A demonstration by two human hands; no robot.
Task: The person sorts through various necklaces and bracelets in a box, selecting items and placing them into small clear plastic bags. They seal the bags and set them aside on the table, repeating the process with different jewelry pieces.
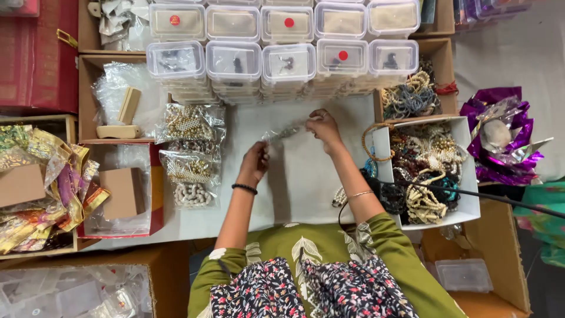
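Hands are both pinching one small clear pouch (281,133) right now: we're holding its lower end with our left hand (254,164) and its upper end with our right hand (322,128), fingers closed tight on the plastic, stretching it just above the white table (306,182) in front of the lidded boxes (282,59). We're thinking the slick film is risking a slip, and if it's open, whatever's inside could be spilling toward the bead bags (189,153) or bead tray (465,203) and getting lost.
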